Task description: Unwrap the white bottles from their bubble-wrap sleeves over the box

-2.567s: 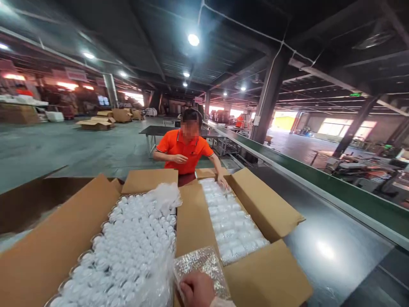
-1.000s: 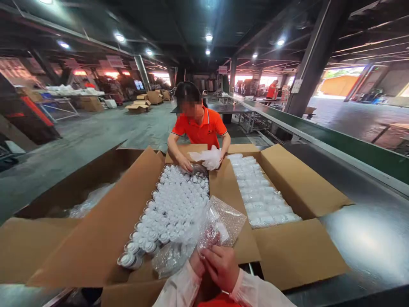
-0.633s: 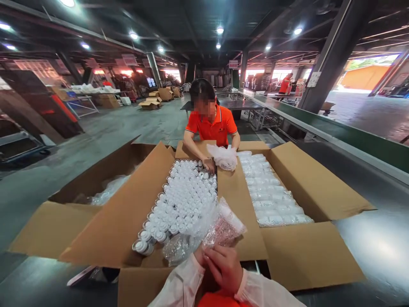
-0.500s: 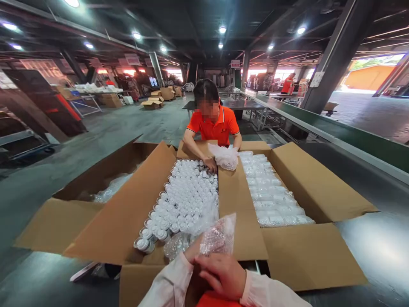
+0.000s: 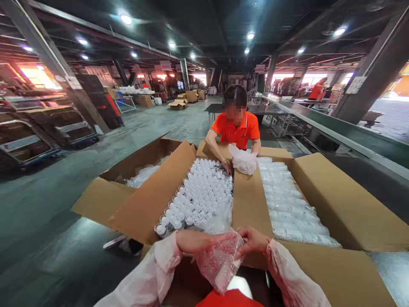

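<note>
Both hands, left hand (image 5: 194, 241) and right hand (image 5: 254, 241), pinch the bubble-wrap bag (image 5: 220, 262) at bottom centre; I'd keep it stretched wide.

Co-worker (image 5: 235, 128) opposite — conveyor (image 5: 351, 136) right, trolley (image 5: 28, 140) left.

No readable text anywhere; hanging signs (image 5: 165, 65) and the pillar notice (image 5: 355, 84) are too blurred to read.

You stand in a dim warehouse hall.
Round ceiling lamps (image 5: 126, 19) glow above you on a dark roof; the grey floor (image 5: 47, 196) shines. Dark pillars (image 5: 373, 72) rise right, a green conveyor (image 5: 351, 136) runs alongside, racks (image 5: 32, 136) stand left.
</note>
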`<state>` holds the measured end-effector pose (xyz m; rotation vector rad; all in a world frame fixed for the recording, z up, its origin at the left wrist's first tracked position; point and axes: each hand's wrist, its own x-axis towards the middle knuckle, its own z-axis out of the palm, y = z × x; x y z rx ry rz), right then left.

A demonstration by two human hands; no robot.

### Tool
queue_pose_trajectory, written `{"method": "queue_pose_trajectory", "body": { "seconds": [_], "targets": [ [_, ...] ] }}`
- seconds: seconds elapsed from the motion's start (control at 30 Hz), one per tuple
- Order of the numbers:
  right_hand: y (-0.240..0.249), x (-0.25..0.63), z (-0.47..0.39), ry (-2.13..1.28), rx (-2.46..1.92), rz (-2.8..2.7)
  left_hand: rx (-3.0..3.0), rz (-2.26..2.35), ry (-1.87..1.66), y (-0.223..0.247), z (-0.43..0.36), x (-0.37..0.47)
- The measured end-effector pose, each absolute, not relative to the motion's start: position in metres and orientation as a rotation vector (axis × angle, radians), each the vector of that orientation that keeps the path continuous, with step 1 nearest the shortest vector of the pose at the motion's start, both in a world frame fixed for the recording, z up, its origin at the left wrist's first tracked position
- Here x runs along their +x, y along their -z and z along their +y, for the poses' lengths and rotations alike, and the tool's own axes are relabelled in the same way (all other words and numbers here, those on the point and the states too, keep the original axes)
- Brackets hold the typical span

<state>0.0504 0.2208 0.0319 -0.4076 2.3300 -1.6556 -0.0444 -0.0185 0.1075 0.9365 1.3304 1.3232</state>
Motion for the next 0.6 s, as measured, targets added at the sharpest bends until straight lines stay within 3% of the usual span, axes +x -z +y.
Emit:
{"method": "queue_pose_trajectory", "body": {
  "seconds": [0.07, 0.23, 0.4, 0.6],
  "targets": [
    [-0.032, 0.055, 0.219, 1.777, -0.303, 2.343, 0.907, 1.124, -1.365, -0.111, -0.035, -0.053],
    [-0.032, 0.068, 0.22, 2.049, 0.141, 2.535, 0.418, 1.338, -2.269, -0.059, -0.04, -0.058],
    [-0.033, 0.07, 0.211, 2.21, 0.424, 2.543, 0.422, 1.346, -1.944, -0.008, 0.005, -0.028],
    [-0.056, 0.082, 0.205, 2.112, 0.042, 2.306, 0.583, 1.74, -1.73, -0.034, 0.012, -0.03]
  ]
}}
